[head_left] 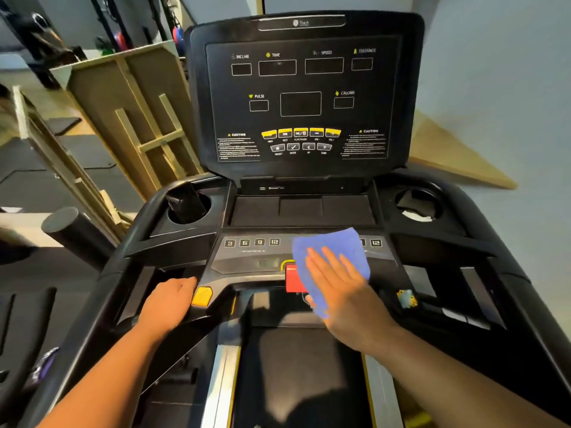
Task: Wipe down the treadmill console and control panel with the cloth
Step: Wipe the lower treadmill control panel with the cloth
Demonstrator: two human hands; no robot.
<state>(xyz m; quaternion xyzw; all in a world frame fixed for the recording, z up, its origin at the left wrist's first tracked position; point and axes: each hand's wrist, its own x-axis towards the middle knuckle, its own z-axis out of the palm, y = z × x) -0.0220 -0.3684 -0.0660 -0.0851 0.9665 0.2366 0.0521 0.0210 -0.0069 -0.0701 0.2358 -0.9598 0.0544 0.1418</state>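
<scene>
Wooden frames (145,118) lean against the wall at the far left, dark floor mats (61,168) beneath them. The left hand (168,299) rests on the treadmill's black handlebar (197,319), fingers curled over it in a clamped grip beside a yellow button (202,296). At centre rises the dark console (304,94), its displays unlit. Below it, on the control panel (253,254), the right hand (336,285) presses the blue cloth (327,248) flat, fingers straight and apart, half covering a red stop button (292,281). A pale wall (494,88) fills the right

Dim indoor light, soft motion blur, wide-angle edge warping.
</scene>
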